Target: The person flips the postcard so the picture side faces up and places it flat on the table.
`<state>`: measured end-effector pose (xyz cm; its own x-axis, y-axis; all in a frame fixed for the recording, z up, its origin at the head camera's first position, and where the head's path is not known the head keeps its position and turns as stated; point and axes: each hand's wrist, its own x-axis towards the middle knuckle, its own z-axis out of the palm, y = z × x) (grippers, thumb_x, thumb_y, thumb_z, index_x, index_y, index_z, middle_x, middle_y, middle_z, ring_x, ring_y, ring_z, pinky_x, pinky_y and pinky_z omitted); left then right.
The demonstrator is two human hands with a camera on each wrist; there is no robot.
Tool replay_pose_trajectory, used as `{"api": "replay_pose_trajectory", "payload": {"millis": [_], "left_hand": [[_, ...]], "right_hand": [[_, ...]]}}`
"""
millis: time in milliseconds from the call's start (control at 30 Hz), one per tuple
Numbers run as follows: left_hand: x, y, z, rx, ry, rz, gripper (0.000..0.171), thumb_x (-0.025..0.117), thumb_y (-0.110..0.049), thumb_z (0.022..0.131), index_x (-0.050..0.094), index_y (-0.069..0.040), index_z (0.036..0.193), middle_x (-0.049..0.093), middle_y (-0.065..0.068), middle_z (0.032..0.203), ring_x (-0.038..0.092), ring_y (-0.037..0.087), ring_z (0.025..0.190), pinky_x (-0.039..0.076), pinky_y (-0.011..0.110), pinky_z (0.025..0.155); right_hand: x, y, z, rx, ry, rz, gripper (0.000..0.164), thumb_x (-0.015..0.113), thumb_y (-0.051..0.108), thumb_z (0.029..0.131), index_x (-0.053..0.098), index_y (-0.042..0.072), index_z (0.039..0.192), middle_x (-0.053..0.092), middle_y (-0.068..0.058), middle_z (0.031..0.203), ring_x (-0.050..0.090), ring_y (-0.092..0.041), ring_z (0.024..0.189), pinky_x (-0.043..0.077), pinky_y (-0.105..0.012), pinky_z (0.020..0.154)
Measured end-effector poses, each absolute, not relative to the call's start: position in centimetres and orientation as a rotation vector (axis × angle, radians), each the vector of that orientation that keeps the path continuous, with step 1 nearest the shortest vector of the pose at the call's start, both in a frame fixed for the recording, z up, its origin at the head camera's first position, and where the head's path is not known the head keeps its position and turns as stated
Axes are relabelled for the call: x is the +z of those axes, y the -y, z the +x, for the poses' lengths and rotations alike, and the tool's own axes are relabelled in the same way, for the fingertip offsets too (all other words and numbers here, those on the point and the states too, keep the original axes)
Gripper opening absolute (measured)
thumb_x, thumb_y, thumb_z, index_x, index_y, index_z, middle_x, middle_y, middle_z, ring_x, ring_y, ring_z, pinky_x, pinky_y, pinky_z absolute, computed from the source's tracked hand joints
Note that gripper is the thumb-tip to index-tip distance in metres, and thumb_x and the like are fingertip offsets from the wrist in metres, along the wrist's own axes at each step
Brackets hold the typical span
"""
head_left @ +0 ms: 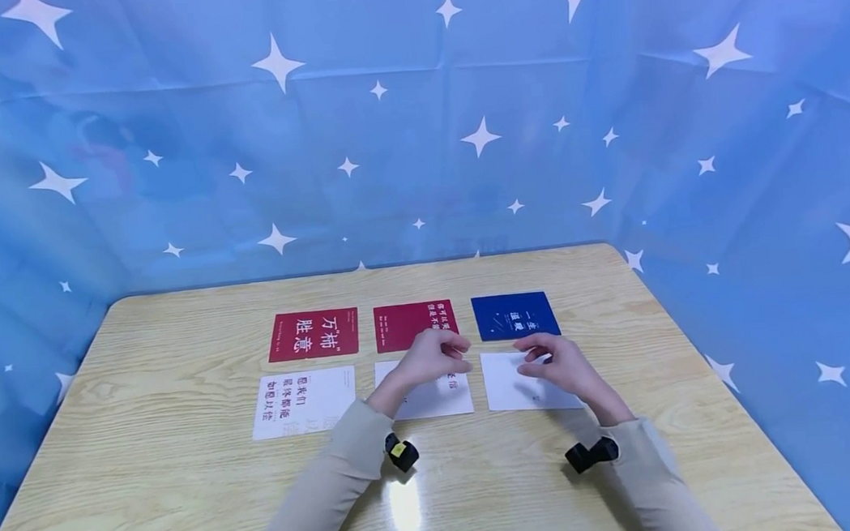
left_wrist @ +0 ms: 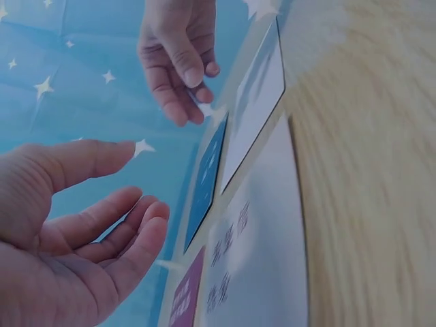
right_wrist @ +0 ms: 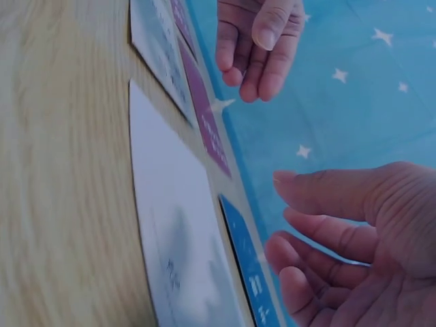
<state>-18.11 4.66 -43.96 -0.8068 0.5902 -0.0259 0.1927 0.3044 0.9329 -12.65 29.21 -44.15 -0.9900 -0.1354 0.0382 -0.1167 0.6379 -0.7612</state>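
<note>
Both hands hover over two rows of cards, holding nothing. My left hand (head_left: 431,358), fingers relaxed and thumb apart, is over the middle white card (head_left: 433,399) and overlaps the middle red card (head_left: 407,327) in the head view. My right hand (head_left: 557,363) is over the right white card (head_left: 512,382), just in front of the blue card (head_left: 512,315); its fingers bend loosely. In the left wrist view a gap shows between the thumb (left_wrist: 95,160) and the other fingers. The right wrist view shows the right palm (right_wrist: 381,272) with nothing in it.
At the left lie another red card (head_left: 312,335) with white characters and a white card (head_left: 305,403) with dark characters. The cards rest on a pale wooden table (head_left: 190,491). A blue curtain (head_left: 416,120) with white stars hangs behind its far edge.
</note>
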Motion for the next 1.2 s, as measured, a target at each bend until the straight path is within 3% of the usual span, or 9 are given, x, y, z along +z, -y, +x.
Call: {"api": "replay_pose_trajectory", "payload": {"millis": [200,500,700,933,1200], "left_hand": [[-44.3,-7.0,-18.0,1.496,-2.232,0.662,0.034,0.074,-0.004,0.077,0.066,0.004,0.11,0.065,0.014,0.099,0.055,0.015,0.082,0.047,0.022,0.072],[-44.6,-9.2,-17.6,1.441,-2.296,0.571,0.043,0.078,-0.004,0.073,0.064,0.003,0.113,0.062,0.012,0.107,0.053,0.019,0.094,0.046,0.028,0.082],[-45.1,-10.2,-17.6,1.345,-2.376,0.58,0.05,0.079,-0.003,0.07,0.062,0.002,0.117,0.061,0.01,0.112,0.054,0.022,0.101,0.047,0.028,0.086],[-45.7,-10.9,-17.8,1.291,-2.419,0.599,0.05,0.078,0.002,0.066,0.062,0.004,0.114,0.062,0.01,0.108,0.055,0.021,0.098,0.047,0.027,0.087],[-45.8,-11.5,-17.7,1.201,-2.489,0.582,0.047,0.075,0.003,0.067,0.064,0.002,0.113,0.06,0.009,0.109,0.052,0.02,0.101,0.045,0.028,0.09]], "right_hand": [[-44.6,-30.4,-12.5,-1.31,-2.826,-0.164,0.032,0.071,0.002,0.081,0.062,-0.005,0.111,0.063,-0.019,0.106,0.059,-0.028,0.09,0.049,-0.035,0.076],[-45.8,-32.3,-12.1,-1.336,-2.894,-0.112,0.034,0.073,0.002,0.078,0.062,-0.007,0.11,0.063,-0.021,0.107,0.058,-0.033,0.094,0.05,-0.032,0.075],[-46.3,-33.4,-11.9,-1.329,-2.975,-0.107,0.035,0.074,-0.002,0.075,0.062,-0.008,0.108,0.06,-0.022,0.107,0.057,-0.036,0.096,0.049,-0.039,0.079],[-46.9,-33.9,-12.0,-1.178,-3.005,-0.055,0.038,0.073,-0.005,0.073,0.061,-0.008,0.109,0.057,-0.024,0.11,0.054,-0.036,0.1,0.045,-0.048,0.087],[-46.5,-34.0,-12.5,-0.988,-3.065,-0.147,0.037,0.077,-0.004,0.07,0.063,-0.009,0.104,0.057,-0.021,0.099,0.054,-0.034,0.091,0.045,-0.048,0.082]]}}
